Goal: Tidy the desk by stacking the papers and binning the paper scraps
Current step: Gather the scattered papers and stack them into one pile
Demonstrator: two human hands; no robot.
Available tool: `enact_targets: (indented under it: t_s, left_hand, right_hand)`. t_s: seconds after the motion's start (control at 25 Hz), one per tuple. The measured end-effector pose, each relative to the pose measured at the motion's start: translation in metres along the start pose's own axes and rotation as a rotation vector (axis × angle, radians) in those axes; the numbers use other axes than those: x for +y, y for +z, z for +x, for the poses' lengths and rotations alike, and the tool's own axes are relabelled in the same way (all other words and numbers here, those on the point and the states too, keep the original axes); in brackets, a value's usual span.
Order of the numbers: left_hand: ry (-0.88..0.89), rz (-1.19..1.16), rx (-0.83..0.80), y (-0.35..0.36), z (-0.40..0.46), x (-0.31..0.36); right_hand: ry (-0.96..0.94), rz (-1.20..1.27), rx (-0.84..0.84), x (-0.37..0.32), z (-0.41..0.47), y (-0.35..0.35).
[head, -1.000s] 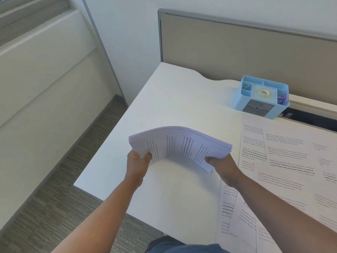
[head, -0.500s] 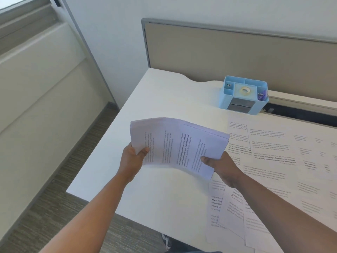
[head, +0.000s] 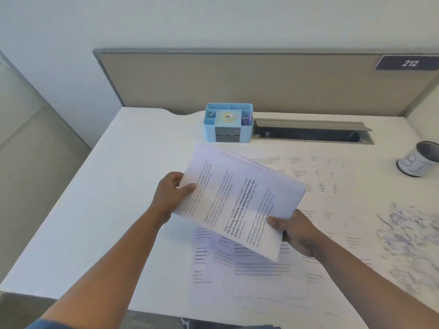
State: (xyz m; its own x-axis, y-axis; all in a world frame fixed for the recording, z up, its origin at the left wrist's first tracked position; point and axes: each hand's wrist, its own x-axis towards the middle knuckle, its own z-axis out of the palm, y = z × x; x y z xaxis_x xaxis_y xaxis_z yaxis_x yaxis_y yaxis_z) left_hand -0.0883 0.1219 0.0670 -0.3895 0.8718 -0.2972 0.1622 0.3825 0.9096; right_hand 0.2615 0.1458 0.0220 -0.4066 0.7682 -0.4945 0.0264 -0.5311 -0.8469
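A stack of printed papers (head: 240,198) is held tilted above the white desk (head: 114,210). My left hand (head: 171,193) grips its left edge, thumb on top. My right hand (head: 294,231) grips its lower right corner, thumb on the top sheet. More printed sheets (head: 261,264) lie spread loose on the desk under and to the right of the stack. A blurred heap of paper scraps (head: 408,236) lies at the right side of the desk. A small grey bin (head: 420,160) with writing on it stands at the far right.
A light blue desk organiser (head: 228,123) with tape inside stands at the back, next to an open cable slot (head: 311,131). A beige partition (head: 237,81) closes the desk's back. Floor drops off past the desk's left and front edges.
The view swung right, bringing the bin and scraps into sight. The stack has flattened from its bowed shape and turned, its far end now pointing towards the organiser. Both hands keep their grip.
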Motion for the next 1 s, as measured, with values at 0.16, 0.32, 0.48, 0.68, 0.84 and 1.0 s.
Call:
enact_targets:
  t_s: [0.16,0.32,0.48,0.68,0.84,1.0]
  left_hand:
    - [-0.186,-0.174,0.25,0.123,-0.042,0.019]
    - [-0.366,-0.62,-0.065,0.229,-0.089,0.025]
    - [-0.391,-0.623,0.037,0.264,-0.092,0.033]
    - [-0.313,-0.477,0.048,0.267,-0.077,0.033]
    - [-0.222,-0.205,-0.035,0.26,-0.064,0.026]
    - [-0.2,-0.113,-0.24,0.264,-0.057,0.031]
  right_hand:
    - [-0.045,0.224,0.155,0.005,-0.025,-0.074]
    - [-0.084,0.32,0.233,0.016,-0.04,-0.095]
    - [-0.072,0.303,0.226,0.03,-0.049,-0.097]
    - [-0.021,0.472,0.148,0.012,-0.05,-0.151]
    - [0.062,0.351,0.04,-0.01,-0.043,-0.2]
    - [0.1,0.264,-0.044,-0.011,-0.03,-0.191]
